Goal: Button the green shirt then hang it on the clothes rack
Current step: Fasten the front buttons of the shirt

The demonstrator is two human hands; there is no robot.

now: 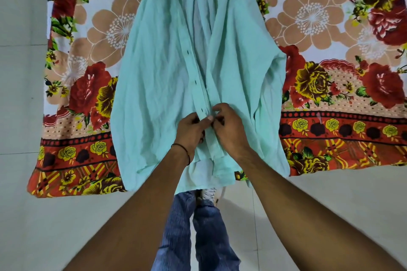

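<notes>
Both hands pinch the front edges of the green shirt [167,77] low on its opening: the left hand [190,131] nips the buttonhole strip between thumb and fingers, and the right hand [229,130] closes its fingertips on the opposite edge, apparently around a button, though the button itself is hidden.

From the head view, the only one, the shirt hangs in front of a flowered sheet [330,50], collar at the top of the frame, hem just above the person's jeans [204,237]. Its long axis runs straight up from the hands. Above the left hand, three dark buttonholes [195,82] show along the strip, with the two fronts spread apart there, so I judge the upper closures are not yet done. Whether anything below the hands is fastened cannot be told.

The coming move turns on this: the two edges meet right at the fingertips, touching, and the remaining holes lie in a line above the grip. Neither hand is clearly nearer. No rack or hanger is visible, and nothing here holds anything else.
</notes>
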